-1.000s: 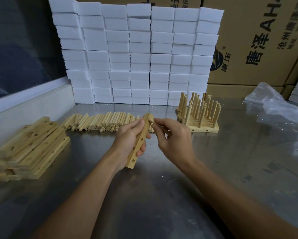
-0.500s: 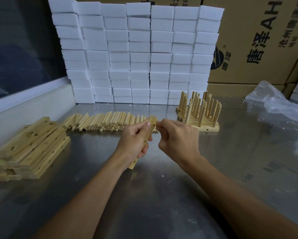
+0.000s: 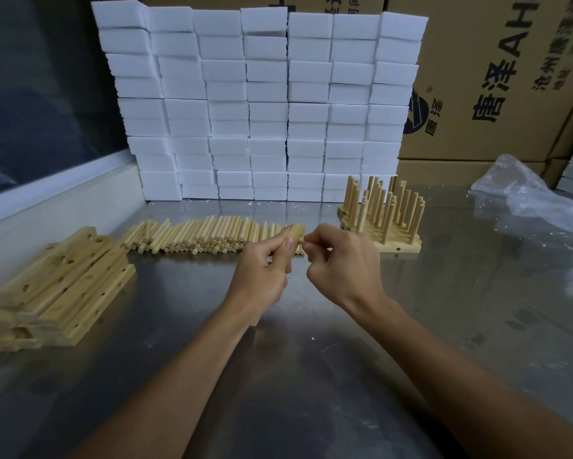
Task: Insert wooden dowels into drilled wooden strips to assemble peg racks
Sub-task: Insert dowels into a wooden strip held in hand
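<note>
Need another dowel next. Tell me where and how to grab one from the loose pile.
Pinch one near its round end face at the front edge of the dowel pile, coming from the near side. The dowels lie flat, packed side by side, ends toward you, so only ends are free.

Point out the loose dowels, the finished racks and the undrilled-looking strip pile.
dowels (image 3: 199, 238): head view, middle of the row.
racks (image 3: 398, 245): head view, front base edge.
strip pile (image 3: 63, 286): head view, top strip's drilled face.

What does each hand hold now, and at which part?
Left hand grips a drilled wooden strip around its middle. Right hand pinches something at the strip's top end; it is hidden.
</note>
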A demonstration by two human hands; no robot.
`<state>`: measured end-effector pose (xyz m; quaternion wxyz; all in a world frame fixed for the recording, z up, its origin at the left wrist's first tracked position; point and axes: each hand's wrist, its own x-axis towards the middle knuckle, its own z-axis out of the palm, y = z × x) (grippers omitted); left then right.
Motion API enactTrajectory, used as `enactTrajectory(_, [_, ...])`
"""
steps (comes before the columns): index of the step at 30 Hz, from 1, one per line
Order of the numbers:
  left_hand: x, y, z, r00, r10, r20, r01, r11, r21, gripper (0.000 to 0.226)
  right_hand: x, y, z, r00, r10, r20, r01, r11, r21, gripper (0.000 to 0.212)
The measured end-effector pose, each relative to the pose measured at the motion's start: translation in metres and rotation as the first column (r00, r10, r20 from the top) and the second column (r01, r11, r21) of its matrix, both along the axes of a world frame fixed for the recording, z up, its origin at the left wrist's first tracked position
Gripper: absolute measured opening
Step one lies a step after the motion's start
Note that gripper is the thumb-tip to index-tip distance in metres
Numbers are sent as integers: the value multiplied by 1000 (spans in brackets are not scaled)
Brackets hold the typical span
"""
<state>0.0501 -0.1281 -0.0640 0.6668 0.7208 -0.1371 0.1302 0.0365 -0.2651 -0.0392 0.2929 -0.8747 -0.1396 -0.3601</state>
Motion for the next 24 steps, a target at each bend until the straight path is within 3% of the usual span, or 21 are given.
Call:
enactTrajectory(8, [6, 4, -6, 997, 34, 75, -47, 981, 188, 35, 5, -2, 2, 969, 108, -223, -54, 971, 235, 13])
enactTrajectory(14, [2, 3, -1, 983, 40, 177, -99, 935, 341, 38, 9, -9, 8, 839, 339, -426, -46, 824, 565, 22])
enactTrajectory(16, [3, 2, -2, 986, 52, 156, -102, 939, 330, 37, 7, -7, 6, 875, 280, -395, -58, 870, 489, 19])
enactTrajectory(18, [2, 0, -1, 991, 57, 122, -89, 958, 272, 37, 5, -6, 1, 969, 98, -225, -53, 979, 195, 11])
enactTrajectory(20, [-2, -3, 3, 993, 49, 105, -72, 972, 225, 37, 2, -3, -4, 998, -37, 44, 41, 995, -92, 10])
enactTrajectory(22, [-3, -4, 8, 991, 47, 125, -73, 973, 220, 37, 0, -1, -2, 986, -90, 142, 108, 986, -124, 15])
enactTrajectory(24, [-3, -3, 9, 986, 52, 160, -92, 963, 252, 37, 0, 2, 1, 992, -113, 58, 117, 991, -61, 19])
